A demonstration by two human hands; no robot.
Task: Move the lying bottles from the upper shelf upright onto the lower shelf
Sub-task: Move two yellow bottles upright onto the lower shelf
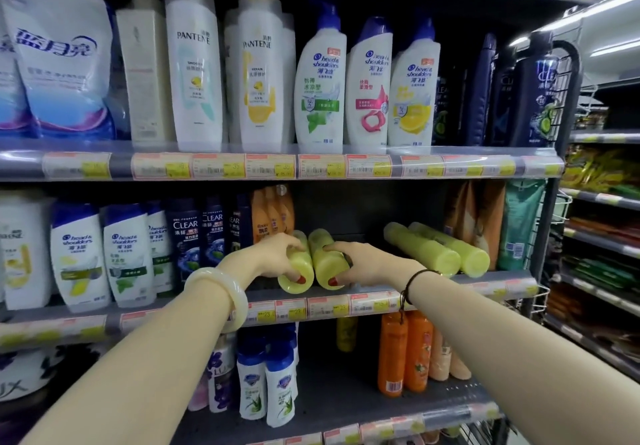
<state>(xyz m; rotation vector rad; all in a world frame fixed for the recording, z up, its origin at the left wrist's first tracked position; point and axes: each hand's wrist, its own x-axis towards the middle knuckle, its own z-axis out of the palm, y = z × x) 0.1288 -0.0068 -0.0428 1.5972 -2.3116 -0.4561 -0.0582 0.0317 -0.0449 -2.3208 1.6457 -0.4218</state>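
Head view shows each hand's grip wrapped over one lying yellow-green bottle: left hand (277, 257) on the left bottle (298, 273), right hand (360, 262) on its neighbour (323, 261). Taking two at once likely halves the trips down to the lower shelf (346, 406); two more lying bottles (436, 248) wait on the upper shelf (478, 280).

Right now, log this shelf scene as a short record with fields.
setting: shop shelving with shampoo bottles
left hand: gripping the left lying yellow-green bottle
right hand: gripping the bottle beside it
bottles still lying untouched: two more yellow-green bottles at the right of the same shelf
lower shelf: orange bottles and blue-capped white bottles stand upright, with a bare gap between them
task progress: neither held bottle lifted clear yet
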